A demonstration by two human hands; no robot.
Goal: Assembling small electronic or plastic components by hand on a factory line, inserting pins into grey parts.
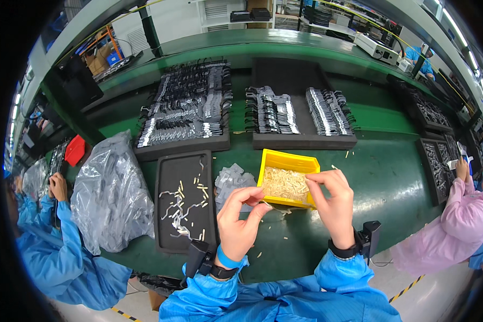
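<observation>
A thin, pale strip [272, 206] sits pinched in the left hand [237, 222], its long axis pointing rightward, just before a yellow bin [288, 160]. The right hand's [334, 201] fingertips draw together; I cannot tell whether they grip anything. Below: a green desk [380, 177].

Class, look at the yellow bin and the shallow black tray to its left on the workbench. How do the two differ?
Colour: the yellow bin is bright, while the shallow black tray is dark.
Depth: the yellow bin has taller walls; the black tray is flat with a low rim.
Contents: the bin holds heaped small pale pieces; the tray holds scattered pale pieces and thin bent strips.
Both are open-topped.
</observation>
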